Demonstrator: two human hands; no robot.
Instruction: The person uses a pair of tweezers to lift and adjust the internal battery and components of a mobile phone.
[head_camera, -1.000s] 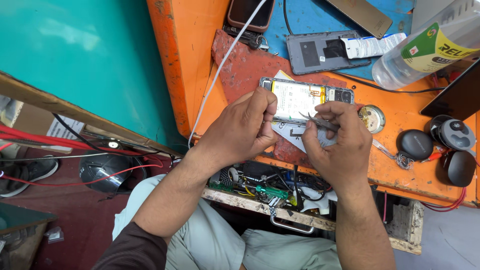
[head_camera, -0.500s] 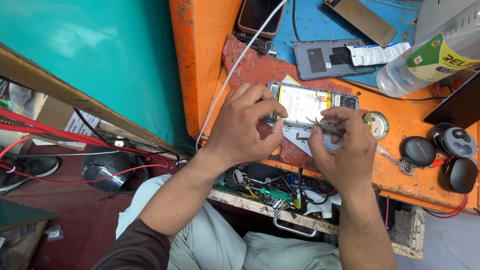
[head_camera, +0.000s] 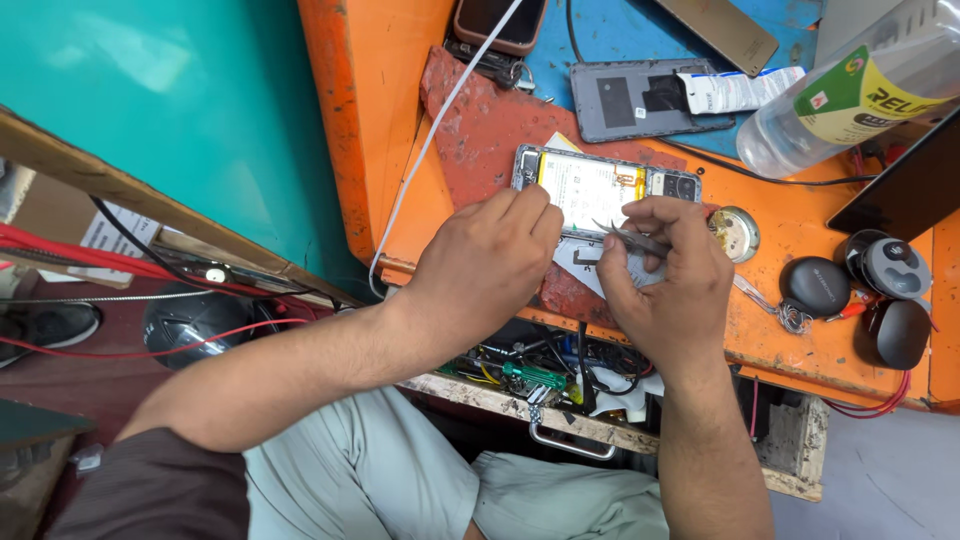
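Note:
An opened smartphone (head_camera: 600, 185) with its white battery showing lies on a worn red mat (head_camera: 490, 125) on the orange workbench (head_camera: 800, 330). My left hand (head_camera: 490, 265) rests on the phone's near left edge, fingers curled, steadying it. My right hand (head_camera: 665, 275) pinches metal tweezers (head_camera: 628, 237), their tips pointing left over a white sheet just below the phone. Whether the tweezers grip a small part is too small to tell.
A grey back cover (head_camera: 640, 100) and white tube (head_camera: 740, 88) lie beyond. A clear plastic bottle (head_camera: 850, 95) lies at right. Dark earbud cases (head_camera: 870, 285), a round tin (head_camera: 735, 233), a white cable (head_camera: 440, 130), and an open drawer of tools (head_camera: 540, 375) surround the spot.
Both hands shifted slightly; the view drifted a little. The left hand stays on the phone's edge and the right hand keeps the tweezers near the phone's lower edge.

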